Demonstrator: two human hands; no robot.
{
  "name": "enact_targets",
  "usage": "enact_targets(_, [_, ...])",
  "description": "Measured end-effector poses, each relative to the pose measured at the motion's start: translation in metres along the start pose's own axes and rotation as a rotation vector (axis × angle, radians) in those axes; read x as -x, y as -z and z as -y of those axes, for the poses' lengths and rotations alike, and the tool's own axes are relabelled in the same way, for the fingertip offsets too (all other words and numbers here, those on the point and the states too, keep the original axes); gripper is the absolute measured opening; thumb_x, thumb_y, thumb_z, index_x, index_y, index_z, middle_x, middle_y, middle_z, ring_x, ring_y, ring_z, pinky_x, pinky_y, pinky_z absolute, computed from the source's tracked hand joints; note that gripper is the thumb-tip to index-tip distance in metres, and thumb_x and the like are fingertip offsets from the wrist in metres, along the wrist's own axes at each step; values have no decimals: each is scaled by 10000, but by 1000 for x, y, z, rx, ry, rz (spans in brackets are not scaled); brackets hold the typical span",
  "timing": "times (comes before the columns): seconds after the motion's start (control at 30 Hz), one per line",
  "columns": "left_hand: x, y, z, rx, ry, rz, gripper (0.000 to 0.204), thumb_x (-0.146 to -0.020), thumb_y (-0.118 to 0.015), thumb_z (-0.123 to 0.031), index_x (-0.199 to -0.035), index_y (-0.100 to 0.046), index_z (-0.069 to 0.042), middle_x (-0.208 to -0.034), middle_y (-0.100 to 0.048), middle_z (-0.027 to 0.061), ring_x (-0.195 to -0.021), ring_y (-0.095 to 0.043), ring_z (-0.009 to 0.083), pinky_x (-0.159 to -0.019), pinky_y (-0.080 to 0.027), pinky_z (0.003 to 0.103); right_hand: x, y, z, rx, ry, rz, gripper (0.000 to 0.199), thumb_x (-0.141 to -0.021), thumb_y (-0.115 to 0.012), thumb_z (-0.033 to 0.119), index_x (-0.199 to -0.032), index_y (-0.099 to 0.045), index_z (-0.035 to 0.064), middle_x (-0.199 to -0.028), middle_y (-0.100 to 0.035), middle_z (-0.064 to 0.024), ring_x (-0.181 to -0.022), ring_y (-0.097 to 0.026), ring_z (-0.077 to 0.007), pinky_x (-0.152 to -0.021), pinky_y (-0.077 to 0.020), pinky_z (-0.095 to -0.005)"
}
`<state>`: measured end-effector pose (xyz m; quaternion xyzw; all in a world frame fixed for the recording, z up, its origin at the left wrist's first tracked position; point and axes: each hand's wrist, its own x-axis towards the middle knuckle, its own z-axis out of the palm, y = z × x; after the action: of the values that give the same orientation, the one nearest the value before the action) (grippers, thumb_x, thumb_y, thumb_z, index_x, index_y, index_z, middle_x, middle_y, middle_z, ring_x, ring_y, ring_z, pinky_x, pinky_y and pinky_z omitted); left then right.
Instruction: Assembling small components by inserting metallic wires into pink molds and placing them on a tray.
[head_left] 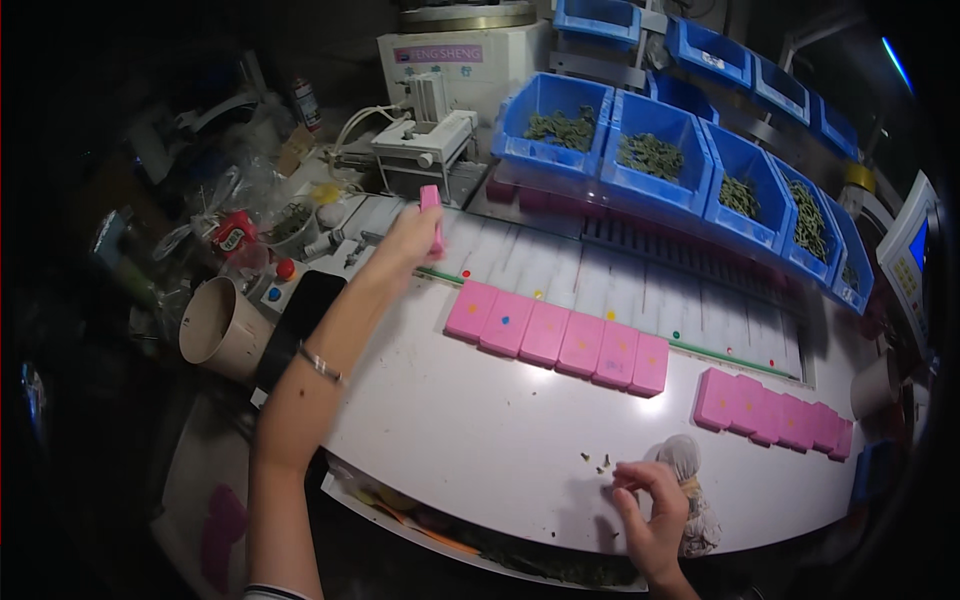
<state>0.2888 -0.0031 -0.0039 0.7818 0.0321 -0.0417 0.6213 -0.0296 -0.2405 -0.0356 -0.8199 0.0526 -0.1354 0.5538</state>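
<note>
Where the white desk (500, 450) curves nearest the person, the right hand (655, 505) rests with fingers curled, pinching at a few loose green bits (600, 463); whether it actually grips one cannot be told. Just beyond lie two rows of pink boxes: six touching at centre (560, 338), more to the right (775, 412). Farther left, the left hand (408, 240) is stretched out, its grip clenched on one pink box (432, 215) held upright near the white machine (425, 145). Blue bins (650, 160) of green material line the far side. Risk, as judged: the long reach could knock the box on the machine, or the forearm could nudge the tan cup (222, 328).
</note>
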Motion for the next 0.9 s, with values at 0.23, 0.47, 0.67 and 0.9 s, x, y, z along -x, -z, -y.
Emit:
enact_targets(0.23, [-97,18,30,-866,-281,-436,374,-693,-715,-190,-915,-548,61,-898,-612,251,-873,-616,392,-752,-502,454,0,-14,17,53,50,72,157,-806,-601,-20,-963,-610,-17,-887,-630,-128,-807,-617,-202,-716,-484,-284])
enact_targets(0.47, [-77,14,30,-1173,-468,-325,422,-735,-696,-247,-974,-554,70,-981,-572,262,-1056,-494,410,-882,-437,449,-6,-15,5,221,88,45,249,-770,-587,-33,-1018,-600,-16,-1003,-598,-159,-908,-599,-263,-791,-476,-321])
enact_targets(0.67, [42,-4,30,-727,-702,-84,279,-776,-624,-203,-953,-611,13,-985,-587,185,-951,-557,330,-857,-433,375,0,-8,-16,667,103,147,663,-755,-599,88,-1331,-307,-60,-1383,-288,-258,-1252,-303,-448,-1045,-247,-456])
enact_targets(0.9, [238,-58,56,2,-755,222,89,-780,-597,-28,-851,-567,15,-864,-570,131,-827,-578,287,-729,-475,344,-26,-51,-20,580,373,334,551,-853,-471,211,-1323,-359,-55,-1408,-315,-208,-1313,-282,-357,-1072,-222,-428])
